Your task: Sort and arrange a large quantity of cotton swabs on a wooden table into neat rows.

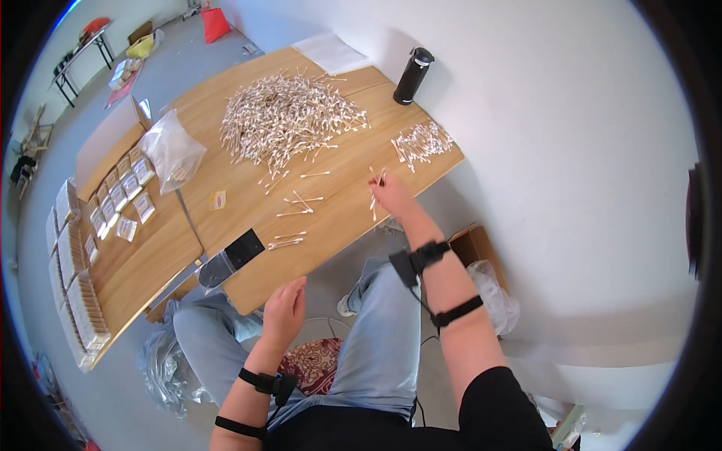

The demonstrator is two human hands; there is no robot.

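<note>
gathering cotton swabs into a bunch looks like the step in hand: the right hand (389,194) is pinched on a few swabs (374,188) above the wooden table (338,225), between the big swab pile (282,116) and a smaller heap (421,141). the left hand (284,308) rests loosely curled and empty at the table's near edge. the next move likely calls for evening the ends. the count in the pinch is too small to tell
</note>
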